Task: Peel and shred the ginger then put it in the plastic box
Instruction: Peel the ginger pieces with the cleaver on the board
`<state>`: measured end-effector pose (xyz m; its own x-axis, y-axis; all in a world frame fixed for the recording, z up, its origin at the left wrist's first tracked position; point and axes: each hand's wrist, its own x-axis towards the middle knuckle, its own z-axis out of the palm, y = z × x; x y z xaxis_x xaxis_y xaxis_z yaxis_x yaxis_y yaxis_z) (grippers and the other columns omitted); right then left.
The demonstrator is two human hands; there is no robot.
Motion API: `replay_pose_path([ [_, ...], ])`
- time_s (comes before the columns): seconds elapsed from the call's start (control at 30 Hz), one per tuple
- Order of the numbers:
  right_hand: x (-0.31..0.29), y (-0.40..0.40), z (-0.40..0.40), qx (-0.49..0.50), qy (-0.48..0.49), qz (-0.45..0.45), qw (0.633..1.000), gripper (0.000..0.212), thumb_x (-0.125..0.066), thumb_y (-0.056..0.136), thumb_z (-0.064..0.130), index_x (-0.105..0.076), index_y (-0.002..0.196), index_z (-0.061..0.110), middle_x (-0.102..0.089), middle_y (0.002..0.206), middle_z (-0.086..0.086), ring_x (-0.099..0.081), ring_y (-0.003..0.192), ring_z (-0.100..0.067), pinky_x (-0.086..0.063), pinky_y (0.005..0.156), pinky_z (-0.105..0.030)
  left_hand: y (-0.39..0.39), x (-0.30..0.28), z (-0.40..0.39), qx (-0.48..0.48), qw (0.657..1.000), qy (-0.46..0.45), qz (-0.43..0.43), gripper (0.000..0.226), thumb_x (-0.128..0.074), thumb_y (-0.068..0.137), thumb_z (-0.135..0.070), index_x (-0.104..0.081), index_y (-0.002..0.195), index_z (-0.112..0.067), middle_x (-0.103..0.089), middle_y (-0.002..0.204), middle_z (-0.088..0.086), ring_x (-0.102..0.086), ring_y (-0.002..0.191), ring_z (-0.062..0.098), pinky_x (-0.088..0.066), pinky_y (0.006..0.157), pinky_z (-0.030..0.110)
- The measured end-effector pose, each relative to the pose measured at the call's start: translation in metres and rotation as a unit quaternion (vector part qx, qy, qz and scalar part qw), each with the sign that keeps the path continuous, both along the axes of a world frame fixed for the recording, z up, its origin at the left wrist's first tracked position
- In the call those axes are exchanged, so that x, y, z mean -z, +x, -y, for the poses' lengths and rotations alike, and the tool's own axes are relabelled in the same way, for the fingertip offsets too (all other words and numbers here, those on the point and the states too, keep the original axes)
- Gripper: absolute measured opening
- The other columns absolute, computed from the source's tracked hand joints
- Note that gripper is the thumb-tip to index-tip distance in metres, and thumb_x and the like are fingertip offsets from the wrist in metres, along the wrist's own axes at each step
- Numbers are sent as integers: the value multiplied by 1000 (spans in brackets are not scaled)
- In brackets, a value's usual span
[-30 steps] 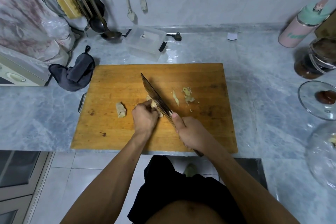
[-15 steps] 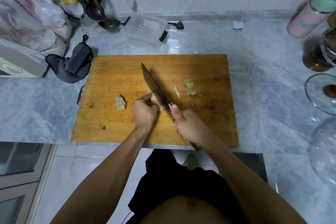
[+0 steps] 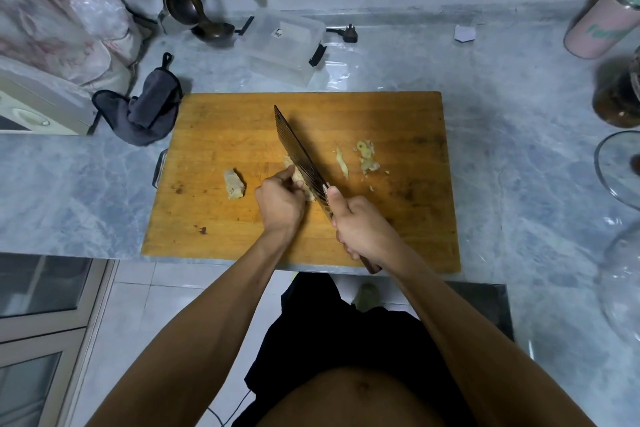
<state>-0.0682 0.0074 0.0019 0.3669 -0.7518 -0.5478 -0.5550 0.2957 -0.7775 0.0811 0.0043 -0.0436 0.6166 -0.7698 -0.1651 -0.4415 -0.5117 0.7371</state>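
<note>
Grey marble counter carries a wooden cutting board (image 3: 221, 218). At its centre the left hand (image 3: 280, 204) pinches the ginger (image 3: 298, 180) while the right hand (image 3: 360, 229) grips the knife (image 3: 298, 152), blade against it. Peeling seems underway; peelings (image 3: 367, 159) lie at three o'clock. Next, likely thin, careful slices. At twelve o'clock waits the plastic box (image 3: 284, 45).

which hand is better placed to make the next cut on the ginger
Right. The right hand already grips the cleaver, its blade against the ginger piece. The left hand is busy pinning that piece on the cutting board.
</note>
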Motion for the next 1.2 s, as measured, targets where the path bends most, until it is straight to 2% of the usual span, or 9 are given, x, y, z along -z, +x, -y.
replay_pose_path([
  [0.23, 4, 11, -6, 1, -27, -16, 1000, 69, -23, 104, 56, -49, 58, 12, -53, 52, -6, -53, 45, -23, -50, 53, -34, -2, -1, -4, 2, 1000, 16, 0, 39, -60, 87, -1, -67, 125, -7, -71, 115, 11, -67, 103, 15, -49, 96, 25],
  [0.33, 2, 16, -11, -7, -66, -23, 998, 68, -21, 106, 51, -53, 61, 11, -60, 67, -13, -64, 80, -36, -51, 79, -42, -2, -5, -4, 10, 1000, 14, 3, 39, -60, 88, 0, -66, 126, -4, -73, 110, 10, -66, 100, 14, -41, 86, 10],
  [0.43, 2, 20, -14, -11, -91, -49, 995, 72, -19, 107, 50, -67, 82, 3, -69, 97, -24, -61, 106, -40, -46, 89, -40, -1, -4, -5, 27, 1000, 11, 8, 40, -58, 87, 1, -65, 126, -2, -74, 106, 10, -65, 98, 12, -37, 80, 6],
  [0.5, 0, 18, -13, -23, -84, -65, 994, 73, -18, 106, 53, -68, 83, 4, -69, 91, -21, -64, 101, -40, -51, 87, -43, 0, -2, -6, 28, 1000, 11, 8, 41, -58, 87, 1, -65, 127, -3, -73, 110, 10, -66, 105, 17, -40, 85, 10],
  [0.6, 0, 10, -12, -7, -65, -68, 995, 71, -17, 104, 58, -54, 62, 14, -60, 64, -8, -66, 68, -31, -58, 67, -39, 1, 1, -7, 34, 999, 3, 6, 43, -57, 87, 0, -64, 129, -5, -70, 119, 11, -64, 112, 20, -46, 97, 21],
  [0.7, 0, -1, -15, 28, -43, -57, 997, 73, -15, 102, 63, -51, 60, 15, -54, 55, -3, -54, 47, -19, -43, 46, -25, 0, 1, -10, 52, 999, -7, 8, 42, -56, 88, 1, -64, 129, -6, -70, 119, 10, -63, 102, 13, -43, 89, 14],
  [0.83, 4, -19, -16, 43, -32, -49, 997, 76, -15, 100, 65, -60, 71, 11, -50, 54, -1, -50, 45, -17, -44, 47, -27, 3, 3, -11, 45, 999, -12, 1, 40, -54, 90, 2, -64, 128, -6, -69, 121, 11, -63, 98, 11, -42, 82, 10],
  [1.0, -1, -32, -18, 48, -26, -21, 998, 67, -17, 99, 66, -48, 65, 17, -47, 53, 1, -45, 42, -12, -40, 43, -23, 6, 6, -14, 56, 998, -7, -4, 40, -54, 91, 1, -63, 129, -5, -69, 121, 13, -65, 107, 17, -41, 82, 8],
  [1.2, -7, -13, -29, 53, -12, -5, 999, 71, -19, 100, 65, -53, 69, 12, -51, 53, -3, -52, 48, -20, -43, 50, -28, 9, 6, -8, 68, 997, -14, 17, 37, -63, 91, -14, -66, 127, -8, -72, 114, 11, -66, 89, 13, -45, 78, 13],
])
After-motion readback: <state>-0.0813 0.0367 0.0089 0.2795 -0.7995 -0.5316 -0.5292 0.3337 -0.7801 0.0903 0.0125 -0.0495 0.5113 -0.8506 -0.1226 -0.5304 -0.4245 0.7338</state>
